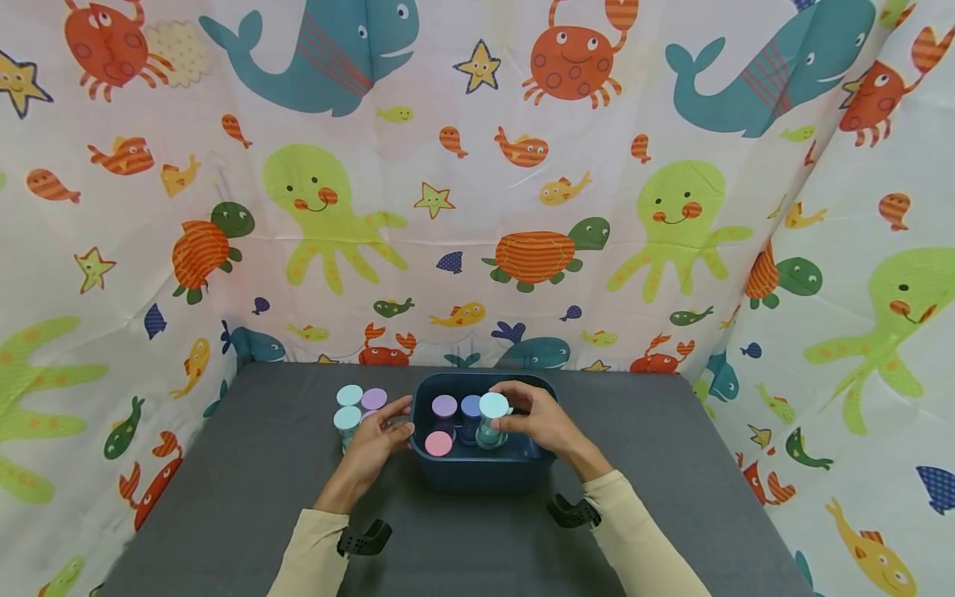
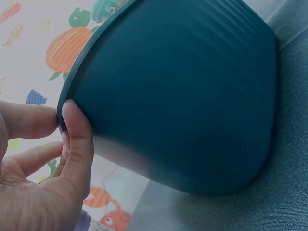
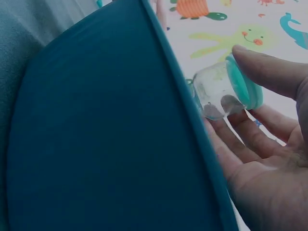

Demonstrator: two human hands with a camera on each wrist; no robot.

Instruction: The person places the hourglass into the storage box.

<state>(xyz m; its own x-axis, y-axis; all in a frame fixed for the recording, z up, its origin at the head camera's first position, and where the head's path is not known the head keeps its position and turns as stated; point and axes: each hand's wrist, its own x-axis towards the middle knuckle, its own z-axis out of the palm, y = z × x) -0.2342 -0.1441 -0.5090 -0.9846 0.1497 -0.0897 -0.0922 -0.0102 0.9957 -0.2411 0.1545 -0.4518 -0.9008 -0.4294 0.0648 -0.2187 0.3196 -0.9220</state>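
Twice pinching: with right hand (image 1: 542,424), turquoise-lidded jar (image 1: 492,410); with left hand (image 1: 367,454), rim of blue bin (image 1: 488,476), partly covering lilac-lidded jar (image 1: 368,413) outside.

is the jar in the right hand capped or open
Capped: the right wrist view shows the mint lid on the clear jar. Whether it is fully tightened, cannot tell.

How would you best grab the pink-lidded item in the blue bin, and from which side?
I'd come straight down from above and pinch the round edge of the pink lid between thumb and fingers. The lid faces up, giving an easy edge to hold, and it sits near the front-left corner of the blue bin, whose walls would likely block a sideways reach.
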